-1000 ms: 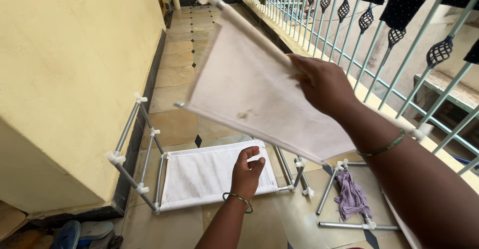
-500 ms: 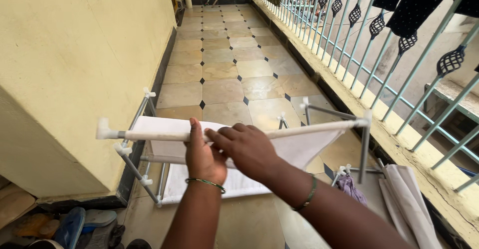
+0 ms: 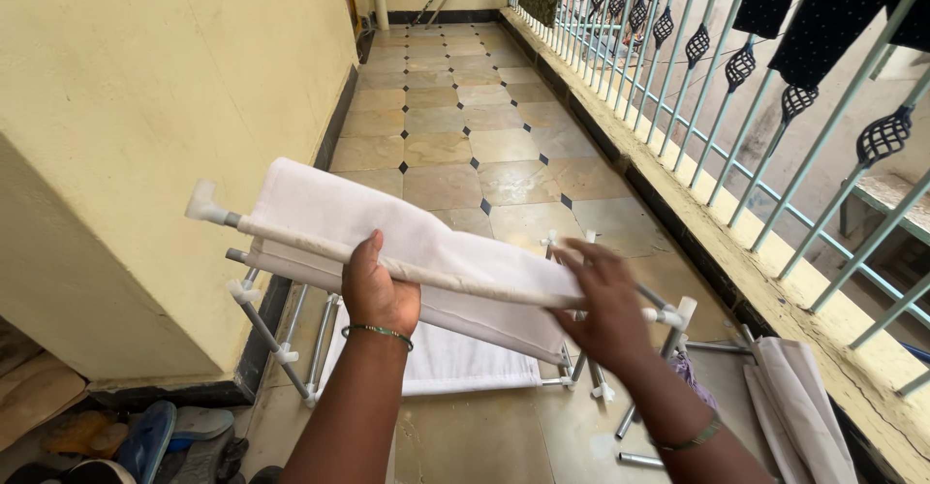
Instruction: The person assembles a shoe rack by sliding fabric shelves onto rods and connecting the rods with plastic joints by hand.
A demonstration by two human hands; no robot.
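White fabric shelf panel (image 3: pixel 407 251) held level over a tiled balcony floor (image 3: pixel 465 145).

Cloth stretched between thin metal rods with white plastic corner connectors, the panel sits at waist height above a second fabric shelf (image 3: pixel 455 360) lying on the floor against the yellow wall (image 3: pixel 145 135). The left hand (image 3: pixel 378 295) has its fingers closed around the near rod from below; the right hand (image 3: pixel 605 305), blurred, rests on the same rod's right part, fingers curled over it. Loose rods (image 3: pixel 644 411) and a purple rag (image 3: pixel 690 368) lie near the railing (image 3: pixel 736 106).
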